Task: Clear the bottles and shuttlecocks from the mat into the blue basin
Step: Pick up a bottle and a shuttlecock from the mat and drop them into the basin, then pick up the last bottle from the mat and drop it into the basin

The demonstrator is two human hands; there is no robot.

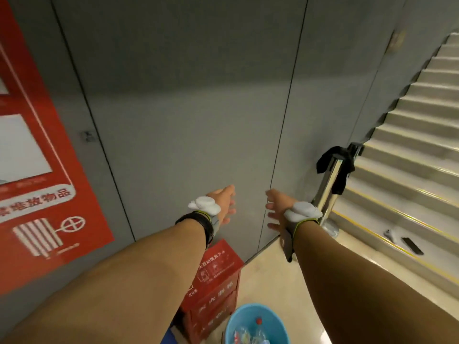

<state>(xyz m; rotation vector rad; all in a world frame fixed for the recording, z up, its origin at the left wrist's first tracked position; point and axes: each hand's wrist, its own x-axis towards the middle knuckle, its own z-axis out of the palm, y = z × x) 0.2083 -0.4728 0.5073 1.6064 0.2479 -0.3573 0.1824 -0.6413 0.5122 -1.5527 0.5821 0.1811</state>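
Note:
The blue basin [234, 321] stands on the floor at the bottom edge, below and between my arms. Inside it lie clear plastic bottles, one with a red cap [258, 321]. Both my arms reach forward and up toward the grey wall. My left hand [223, 203] is empty with fingers spread. My right hand [277, 209] is empty too, fingers apart. Each wrist wears a strap with a white device. No mat and no shuttlecocks are in view.
A red fire-extinguisher box [216, 286] stands against the grey wall [186, 108], left of the basin. A red poster [37, 194] covers the wall at left. A staircase [409, 157] rises at right, with a metal post [330, 189] draped in black cloth.

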